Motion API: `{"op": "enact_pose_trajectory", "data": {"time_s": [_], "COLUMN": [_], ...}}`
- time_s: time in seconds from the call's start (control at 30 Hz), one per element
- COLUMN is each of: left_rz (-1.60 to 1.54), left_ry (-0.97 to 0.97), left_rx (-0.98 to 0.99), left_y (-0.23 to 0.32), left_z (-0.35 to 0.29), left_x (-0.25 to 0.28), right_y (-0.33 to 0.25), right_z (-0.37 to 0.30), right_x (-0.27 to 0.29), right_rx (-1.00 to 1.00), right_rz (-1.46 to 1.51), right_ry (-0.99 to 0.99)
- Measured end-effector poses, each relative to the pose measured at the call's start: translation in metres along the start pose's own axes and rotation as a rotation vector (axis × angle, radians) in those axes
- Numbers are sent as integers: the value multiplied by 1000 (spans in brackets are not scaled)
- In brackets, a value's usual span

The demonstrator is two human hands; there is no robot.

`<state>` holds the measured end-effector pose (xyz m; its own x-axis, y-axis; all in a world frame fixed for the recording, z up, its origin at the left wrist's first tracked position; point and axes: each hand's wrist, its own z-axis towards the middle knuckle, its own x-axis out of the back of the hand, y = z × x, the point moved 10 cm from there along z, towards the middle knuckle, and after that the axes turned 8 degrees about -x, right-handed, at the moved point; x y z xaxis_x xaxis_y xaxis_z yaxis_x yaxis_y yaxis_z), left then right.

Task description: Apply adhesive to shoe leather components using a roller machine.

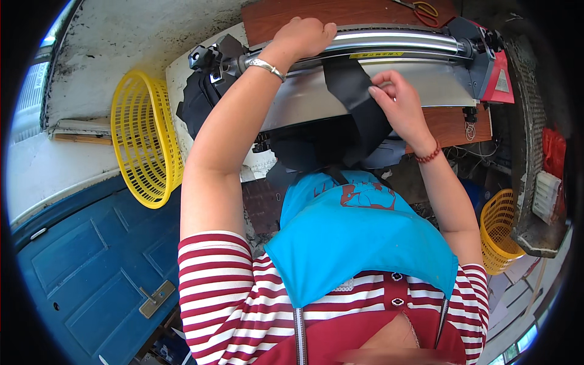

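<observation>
A black sheet piece (348,85), thin and angular, runs down from the machine's rollers over its metal plate (298,100). My right hand (398,106) pinches the sheet's right edge between thumb and fingers. Beyond the shiny metal roller (395,41) is my left hand (304,38), knuckles up and fingers curled down; whatever they hold is hidden. More black pieces (316,143) lie in a pile at the plate's near edge, against my blue apron (359,225). Another black stack (198,103) hangs by the machine's left end.
The machine's red and grey end housing (496,76) closes off the right side. Orange-handled scissors (424,11) lie on the brown board behind. A yellow basket (137,140) stands at left above a blue door (91,274); another yellow basket (496,243) is low at right.
</observation>
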<state>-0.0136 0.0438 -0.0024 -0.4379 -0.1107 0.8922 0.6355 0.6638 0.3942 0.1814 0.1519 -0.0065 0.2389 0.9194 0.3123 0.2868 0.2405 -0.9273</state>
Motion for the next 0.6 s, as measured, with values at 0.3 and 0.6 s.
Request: {"op": "enact_pose_trajectory", "data": {"time_s": [0.3, 0.6], "left_rz": [-506, -519], "left_ry": [-86, 425], "left_rx": [101, 120], "left_y": [-49, -33], "left_z": [62, 30], "left_x": [-16, 130], "right_y": [-44, 35], "right_z": [-19, -78], "right_x": [5, -168], "right_rx": [525, 757], "right_rz": [-645, -668], "right_ry": [334, -181]}}
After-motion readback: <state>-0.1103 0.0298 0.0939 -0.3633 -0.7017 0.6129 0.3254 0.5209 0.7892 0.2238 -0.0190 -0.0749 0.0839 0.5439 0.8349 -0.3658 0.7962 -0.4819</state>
